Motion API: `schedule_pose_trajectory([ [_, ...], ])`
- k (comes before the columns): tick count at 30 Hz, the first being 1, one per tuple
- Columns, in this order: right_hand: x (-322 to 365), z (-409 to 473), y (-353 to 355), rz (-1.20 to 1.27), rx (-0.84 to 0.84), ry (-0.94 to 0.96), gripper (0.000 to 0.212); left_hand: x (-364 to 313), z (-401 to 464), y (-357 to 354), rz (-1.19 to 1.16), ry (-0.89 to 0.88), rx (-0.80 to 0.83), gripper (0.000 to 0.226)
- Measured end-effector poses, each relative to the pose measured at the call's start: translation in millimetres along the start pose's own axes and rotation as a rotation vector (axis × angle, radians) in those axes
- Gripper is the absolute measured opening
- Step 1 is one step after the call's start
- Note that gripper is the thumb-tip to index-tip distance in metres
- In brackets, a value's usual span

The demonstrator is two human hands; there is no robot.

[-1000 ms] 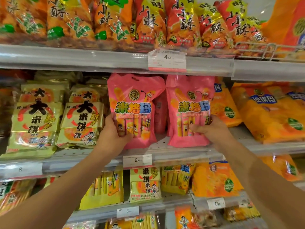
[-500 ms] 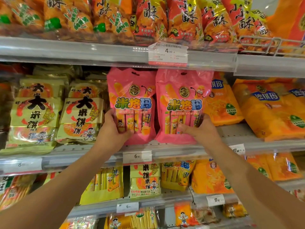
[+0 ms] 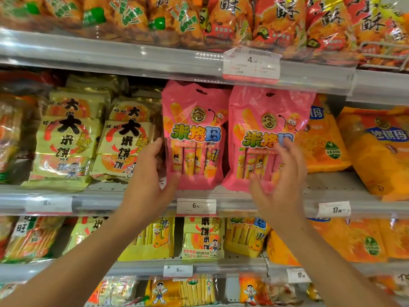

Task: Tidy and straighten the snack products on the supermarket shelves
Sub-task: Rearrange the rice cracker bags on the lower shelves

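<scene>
Two pink snack bags stand upright side by side on the middle shelf [image 3: 137,197]. My left hand [image 3: 147,185] grips the lower left edge of the left pink bag [image 3: 194,120], thumb across its front corner. My right hand [image 3: 281,182] lies with spread, straight fingers against the front of the right pink bag [image 3: 263,111], covering its lower right part. The two bags touch each other at their inner edges.
Pale yellow rice-cracker packs [image 3: 66,147] lean at the left of the same shelf; orange bags [image 3: 374,151] lie at the right. Red and orange bags [image 3: 276,21] fill the shelf above. Yellow and orange packs [image 3: 202,238] sit on lower shelves. Price tags [image 3: 195,206] hang on the rails.
The right pink bag has slid left until it touches the left one. My right hand has let go of its lower edge and spread flat on its front. My left hand still grips.
</scene>
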State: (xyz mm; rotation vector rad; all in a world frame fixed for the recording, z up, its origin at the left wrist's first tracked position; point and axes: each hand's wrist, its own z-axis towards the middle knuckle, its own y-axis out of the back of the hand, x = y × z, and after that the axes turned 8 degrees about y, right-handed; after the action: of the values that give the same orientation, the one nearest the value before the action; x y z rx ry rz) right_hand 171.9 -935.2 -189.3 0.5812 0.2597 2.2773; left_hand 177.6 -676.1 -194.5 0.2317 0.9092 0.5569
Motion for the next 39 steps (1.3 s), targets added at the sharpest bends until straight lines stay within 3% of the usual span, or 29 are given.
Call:
schedule_pose_trajectory([
  [3, 39.2, -9.7, -33.1, 0.139, 0.269, 0.198, 0.048, 20.2, -22.1, 30.4, 0.374, -0.094, -0.037, 0.045],
  [6, 74.1, -13.1, -74.7, 0.197, 0.435, 0.291, 0.039, 37.9, -41.7, 70.5, 0.553, -0.037, -0.06, 0.04],
  [14, 191.7, -17.3, -199.8, 0.216, 0.737, 0.458, 0.051, 111.4, -86.5, 194.8, 0.872, 0.287, -0.092, 0.053],
  [18, 254.6, -22.7, -257.2, 0.189, 0.801, 0.47, 0.063, 158.8, -102.7, 248.6, 0.999, 0.436, 0.108, 0.067],
  [20, 277.9, -28.3, -280.7, 0.146, 0.834, 0.404, 0.067, 177.2, -109.3, 268.6, 0.987, 0.411, 0.162, 0.069],
  [26, 290.8, -49.6, -305.7, -0.22, 0.856, 0.355, 0.075, 205.9, -109.1, 344.6, 0.929, 0.292, 0.062, 0.067],
  [30, 294.7, -52.6, -304.4, -0.294, 0.846, 0.323, 0.075, 242.7, -92.1, 395.4, 0.955, 0.371, 0.12, 0.075],
  [39, 340.5, -7.4, -328.0, -0.016, 0.658, 0.09, 0.057, 282.5, -80.8, 439.9, 1.017, 0.349, 0.164, 0.082],
])
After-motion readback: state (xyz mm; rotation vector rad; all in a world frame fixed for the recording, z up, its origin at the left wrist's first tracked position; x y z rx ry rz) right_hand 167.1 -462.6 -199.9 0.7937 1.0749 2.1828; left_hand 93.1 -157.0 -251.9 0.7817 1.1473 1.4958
